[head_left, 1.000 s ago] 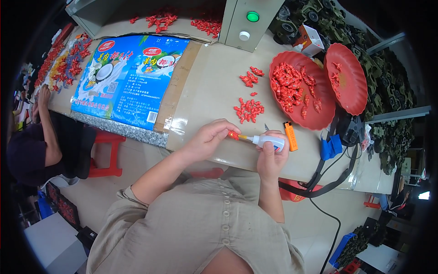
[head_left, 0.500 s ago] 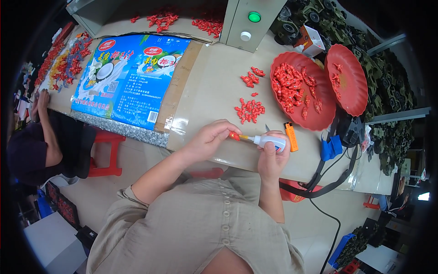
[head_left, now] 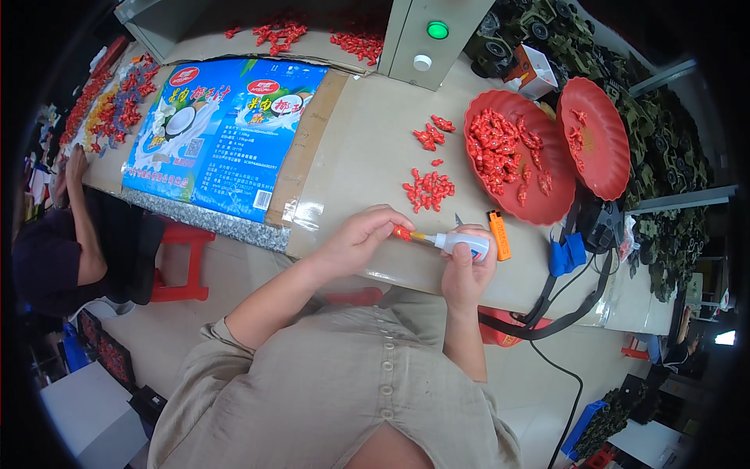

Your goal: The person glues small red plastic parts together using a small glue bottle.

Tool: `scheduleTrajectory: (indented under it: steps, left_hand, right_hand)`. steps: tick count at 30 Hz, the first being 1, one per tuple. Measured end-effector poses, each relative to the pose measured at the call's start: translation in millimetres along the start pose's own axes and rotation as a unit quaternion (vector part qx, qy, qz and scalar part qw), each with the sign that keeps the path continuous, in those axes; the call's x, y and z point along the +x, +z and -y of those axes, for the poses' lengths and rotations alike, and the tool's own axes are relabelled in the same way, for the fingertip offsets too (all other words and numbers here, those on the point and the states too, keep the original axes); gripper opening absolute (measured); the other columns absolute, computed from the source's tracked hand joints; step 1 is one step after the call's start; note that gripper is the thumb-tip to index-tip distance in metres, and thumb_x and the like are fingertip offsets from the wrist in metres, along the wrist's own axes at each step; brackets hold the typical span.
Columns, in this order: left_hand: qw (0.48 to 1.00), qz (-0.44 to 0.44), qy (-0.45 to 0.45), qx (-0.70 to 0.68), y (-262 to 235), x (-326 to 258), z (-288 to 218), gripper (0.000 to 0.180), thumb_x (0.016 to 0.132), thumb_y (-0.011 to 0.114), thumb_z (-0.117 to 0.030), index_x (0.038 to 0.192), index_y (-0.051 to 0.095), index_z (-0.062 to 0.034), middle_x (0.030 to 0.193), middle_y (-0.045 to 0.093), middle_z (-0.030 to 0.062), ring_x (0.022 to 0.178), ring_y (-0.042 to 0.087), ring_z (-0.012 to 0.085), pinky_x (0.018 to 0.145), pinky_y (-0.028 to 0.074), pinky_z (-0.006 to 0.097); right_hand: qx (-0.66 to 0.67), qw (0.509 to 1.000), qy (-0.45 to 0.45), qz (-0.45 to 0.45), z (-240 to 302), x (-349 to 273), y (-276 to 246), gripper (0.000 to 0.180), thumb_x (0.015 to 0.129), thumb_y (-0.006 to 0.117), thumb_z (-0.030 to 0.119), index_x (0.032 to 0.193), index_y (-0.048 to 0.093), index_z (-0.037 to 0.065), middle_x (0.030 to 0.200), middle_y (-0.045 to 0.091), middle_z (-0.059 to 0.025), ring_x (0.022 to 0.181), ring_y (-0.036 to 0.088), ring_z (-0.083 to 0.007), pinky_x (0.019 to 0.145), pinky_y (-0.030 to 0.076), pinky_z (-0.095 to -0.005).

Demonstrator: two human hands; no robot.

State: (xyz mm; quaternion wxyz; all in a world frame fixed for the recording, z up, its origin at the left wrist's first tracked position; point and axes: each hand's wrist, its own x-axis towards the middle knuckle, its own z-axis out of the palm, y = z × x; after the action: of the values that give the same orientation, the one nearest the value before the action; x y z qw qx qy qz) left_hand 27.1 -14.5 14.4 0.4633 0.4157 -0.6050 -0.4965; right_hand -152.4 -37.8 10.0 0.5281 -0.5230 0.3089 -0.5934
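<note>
Small red part [head_left: 401, 232], pinched in the fingertips of my left hand [head_left: 361, 238] just above the near edge of the bench [head_left: 367, 148]. To its right, the white glue bottle [head_left: 462, 245], gripped in my closed right hand [head_left: 467, 273], lies roughly level, its long axis running left-right, nozzle tip meeting the part. Both hands sit equally close. Beyond them: a loose heap of red parts [head_left: 427, 188], an orange lighter [head_left: 498, 235], and a red tray [head_left: 476, 125] of more parts.
</note>
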Motion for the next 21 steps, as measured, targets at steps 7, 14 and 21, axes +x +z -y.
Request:
scheduleTrajectory:
  steps: [7,14,21]
  left_hand:
    - [0.988,-0.041,-0.069,-0.130,3,0,0,0.020,0.086,0.044,-0.012,0.101,0.052,-0.0009,0.097,0.052,0.0042,0.085,0.048,0.0098,0.075,0.038,0.023]
    - [0.961,-0.062,-0.061,-0.261,2,0,9,0.025,0.081,0.051,-0.003,0.106,0.047,0.0009,0.104,0.051,0.0063,0.094,0.048,0.0105,0.079,0.041,0.025]
    - [0.964,-0.059,-0.067,-0.253,2,-1,7,0.026,0.081,0.051,-0.002,0.106,0.047,0.0009,0.104,0.051,0.0064,0.094,0.049,0.0108,0.083,0.041,0.025]
  right_hand:
    - [0.090,0.995,0.006,-0.047,4,-1,7,0.021,0.080,0.055,0.016,0.090,0.043,0.002,0.083,0.048,-0.0091,0.065,0.046,-0.0125,0.056,0.038,-0.0238]
    - [0.101,0.989,0.062,-0.085,-3,-6,11,0.020,0.082,0.053,0.017,0.090,0.045,0.002,0.077,0.051,-0.0082,0.062,0.045,-0.0127,0.054,0.035,-0.0237]
    - [0.070,0.992,0.057,-0.084,-6,-5,10,0.020,0.081,0.054,0.017,0.090,0.046,0.001,0.076,0.051,-0.0071,0.061,0.044,-0.0118,0.054,0.035,-0.0234]
